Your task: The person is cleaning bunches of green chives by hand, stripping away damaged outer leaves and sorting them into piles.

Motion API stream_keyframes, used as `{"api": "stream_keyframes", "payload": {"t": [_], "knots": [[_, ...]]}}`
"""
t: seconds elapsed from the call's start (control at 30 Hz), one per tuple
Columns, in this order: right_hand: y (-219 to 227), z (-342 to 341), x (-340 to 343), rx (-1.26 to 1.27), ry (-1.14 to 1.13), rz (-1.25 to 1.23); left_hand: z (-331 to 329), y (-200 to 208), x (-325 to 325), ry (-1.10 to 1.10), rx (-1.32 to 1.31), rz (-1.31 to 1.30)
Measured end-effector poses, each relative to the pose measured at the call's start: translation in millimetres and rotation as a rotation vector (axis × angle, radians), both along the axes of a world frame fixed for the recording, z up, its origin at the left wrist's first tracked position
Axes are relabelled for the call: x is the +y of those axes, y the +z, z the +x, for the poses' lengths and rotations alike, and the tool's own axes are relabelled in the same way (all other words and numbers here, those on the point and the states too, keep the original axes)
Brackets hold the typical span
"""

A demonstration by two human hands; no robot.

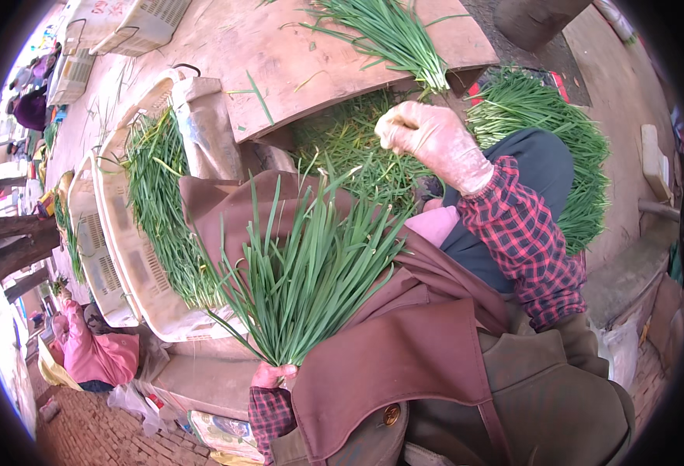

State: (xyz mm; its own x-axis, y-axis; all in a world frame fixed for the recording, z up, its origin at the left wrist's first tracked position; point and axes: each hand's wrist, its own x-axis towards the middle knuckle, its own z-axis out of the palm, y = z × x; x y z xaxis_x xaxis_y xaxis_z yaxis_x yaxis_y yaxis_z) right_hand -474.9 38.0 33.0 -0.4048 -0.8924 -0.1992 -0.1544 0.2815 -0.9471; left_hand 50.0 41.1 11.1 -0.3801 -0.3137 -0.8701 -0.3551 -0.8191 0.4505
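Two hands mid-bundling — left hand clamps a chive bunch (stems down), gloved right hand fisted on loose stalks — next, probably, adding them.

Left hand clenched low at the body; right hand fisted, raised forward.

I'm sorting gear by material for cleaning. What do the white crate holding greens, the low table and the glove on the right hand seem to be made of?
White crate: looks like moulded plastic, matte, with slotted vent holes in its wall. Low table: probably wood or board, a worn, dull brown, scuffed surface. Glove on the right hand: seems thin rubber or latex, pale and wrinkled, clinging to the fist; exact type unclear.
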Motion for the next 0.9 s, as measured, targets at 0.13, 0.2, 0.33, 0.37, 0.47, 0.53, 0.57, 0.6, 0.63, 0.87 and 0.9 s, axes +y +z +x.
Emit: {"api": "stream_keyframes", "payload": {"t": [0.13,0.2,0.33,0.37,0.47,0.53,0.57,0.6,0.63,0.87,0.9], "knots": [[-7,0,-2,-0.151,0.082,0.014,0,2,-1,-0.006,-0.025,-0.01],[-3,-6,-10,-0.172,0.109,-0.042,2,-1,0,0.005,-0.004,0.002],[6,2,-29,0.151,0.37,0.094,1,2,-3,-0.036,-0.026,-0.021],[0,5,-32,0.102,0.411,0.083,1,1,-3,-0.022,-0.023,0.001],[1,17,-43,0.091,0.527,0.113,3,0,-3,0.014,-0.009,0.034],[-2,24,-46,0.085,0.595,0.002,0,0,-3,0.019,0.021,0.021],[1,27,-45,-0.179,0.614,0.142,-1,0,-4,0.013,0.013,0.016],[-7,34,-43,-0.347,0.548,0.144,-1,0,-4,0.01,0.004,0.01],[-12,39,-39,-0.398,0.487,0.115,-2,1,-4,0.007,-0.004,0.005],[-35,74,-25,-0.642,-0.049,0.043,1,-7,-4,0.025,0.008,0.023],[-40,81,-22,-0.393,-0.097,-0.008,5,-10,-4,0.022,-0.011,0.023]]}}
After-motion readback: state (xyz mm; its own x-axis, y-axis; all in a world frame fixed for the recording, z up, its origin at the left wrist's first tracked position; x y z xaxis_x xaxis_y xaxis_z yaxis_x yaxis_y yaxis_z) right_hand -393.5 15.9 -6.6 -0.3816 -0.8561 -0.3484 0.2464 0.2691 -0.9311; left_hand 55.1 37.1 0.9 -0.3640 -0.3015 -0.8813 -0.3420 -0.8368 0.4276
